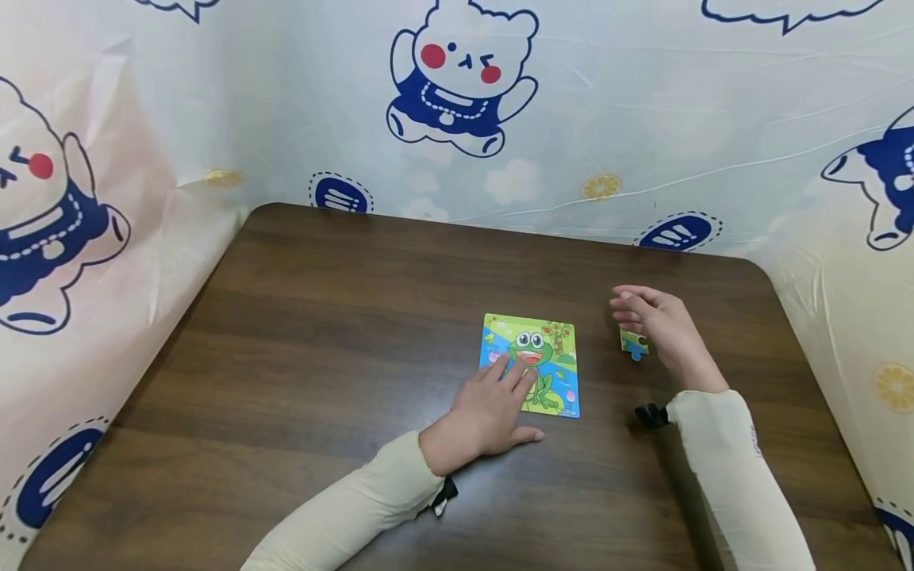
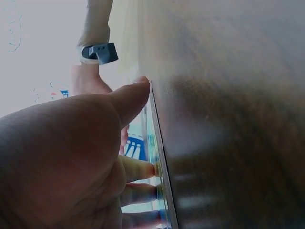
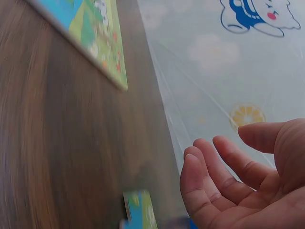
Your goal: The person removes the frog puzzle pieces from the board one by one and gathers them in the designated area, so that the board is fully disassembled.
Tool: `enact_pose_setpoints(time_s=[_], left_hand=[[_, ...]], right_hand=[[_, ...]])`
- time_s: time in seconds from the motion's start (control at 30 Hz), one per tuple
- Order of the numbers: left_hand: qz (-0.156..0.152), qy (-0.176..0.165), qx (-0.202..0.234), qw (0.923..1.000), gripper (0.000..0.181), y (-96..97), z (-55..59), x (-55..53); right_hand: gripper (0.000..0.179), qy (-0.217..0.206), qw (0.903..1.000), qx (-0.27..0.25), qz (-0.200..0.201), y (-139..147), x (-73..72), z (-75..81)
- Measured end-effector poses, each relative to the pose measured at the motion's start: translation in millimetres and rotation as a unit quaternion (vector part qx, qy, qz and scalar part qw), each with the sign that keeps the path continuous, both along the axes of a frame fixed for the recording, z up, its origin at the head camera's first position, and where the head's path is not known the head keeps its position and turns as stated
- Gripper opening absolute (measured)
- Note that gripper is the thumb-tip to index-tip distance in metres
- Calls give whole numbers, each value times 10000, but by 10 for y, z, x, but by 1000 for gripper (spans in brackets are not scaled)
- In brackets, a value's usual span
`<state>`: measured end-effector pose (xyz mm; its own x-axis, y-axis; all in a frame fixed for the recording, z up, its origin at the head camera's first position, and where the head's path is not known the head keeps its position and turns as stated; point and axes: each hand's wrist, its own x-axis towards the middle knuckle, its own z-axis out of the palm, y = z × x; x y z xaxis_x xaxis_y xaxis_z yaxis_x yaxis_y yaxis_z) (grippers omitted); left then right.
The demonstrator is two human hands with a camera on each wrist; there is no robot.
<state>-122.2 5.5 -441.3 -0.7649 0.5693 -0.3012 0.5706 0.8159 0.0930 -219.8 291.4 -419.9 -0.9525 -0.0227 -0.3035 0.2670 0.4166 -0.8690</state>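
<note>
A frog picture puzzle [image 1: 562, 342], green and blue, lies flat on the brown table. My left hand [image 1: 485, 412] rests on its lower left part, fingers spread over the picture and thumb below the near edge. In the left wrist view, the fingertips [image 2: 148, 192] press on the board's face. To the right of the puzzle lies a small green and blue jigsaw piece [image 1: 635, 346] with a rounded tab. My right hand [image 1: 670, 329] hovers over that piece, partly covering it in the head view. Its fingers are loosely bent with nothing between them, and the right wrist view shows the piece [image 3: 140, 210] below the fingers.
The dark wooden table [image 1: 321, 341] has rounded far corners. A printed cloth [image 1: 300, 103] with cartoon bears hangs along its far side and both flanks. Black wrist-worn devices [image 1: 651, 415] sit at the sleeve cuffs.
</note>
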Motion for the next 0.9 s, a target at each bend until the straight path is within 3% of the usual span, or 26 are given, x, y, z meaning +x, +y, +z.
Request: enact_pose_setpoints(time_s=[0.43,0.9], left_hand=[[54,-196,-11,9998,88,17,11,-14],[62,-165,6,9998,88,-4,-12,-29]], right_hand=[[54,-54,9995,-293,142,-475,-118,22],[51,-67,9987,-443,235,-606,-209,54]])
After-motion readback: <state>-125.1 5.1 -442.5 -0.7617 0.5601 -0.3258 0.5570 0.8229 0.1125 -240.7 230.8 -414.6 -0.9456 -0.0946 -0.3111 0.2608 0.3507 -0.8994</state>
